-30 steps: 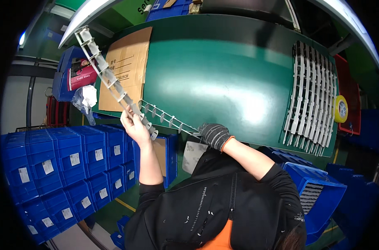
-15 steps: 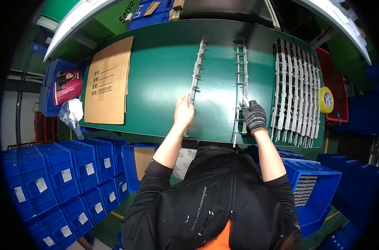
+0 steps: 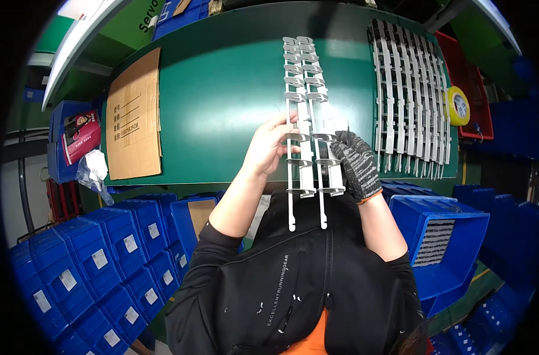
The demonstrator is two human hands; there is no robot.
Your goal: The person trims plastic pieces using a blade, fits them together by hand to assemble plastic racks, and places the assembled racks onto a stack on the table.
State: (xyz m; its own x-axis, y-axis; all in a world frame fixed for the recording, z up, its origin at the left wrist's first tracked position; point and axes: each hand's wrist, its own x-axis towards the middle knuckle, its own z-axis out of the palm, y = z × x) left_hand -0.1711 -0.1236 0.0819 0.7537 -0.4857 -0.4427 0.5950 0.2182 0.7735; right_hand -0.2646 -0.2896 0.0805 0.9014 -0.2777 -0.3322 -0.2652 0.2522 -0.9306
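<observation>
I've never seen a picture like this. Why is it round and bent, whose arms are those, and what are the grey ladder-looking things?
The picture comes from a wide fisheye camera worn on a person's head, looking down, so straight edges curve. The arms are that person's own. The bare left hand and the gloved right hand hold two long grey plastic strips side by side over a green table. To the right lies a row of similar grey strips, then a yellow tape roll. A flat cardboard sheet lies on the left. Blue bins stand below the table.

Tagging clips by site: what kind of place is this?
Likely a factory or parts workshop: a green workbench, rows of blue bins, and a batch of grey plastic strips laid out, with two more held in both hands.
</observation>
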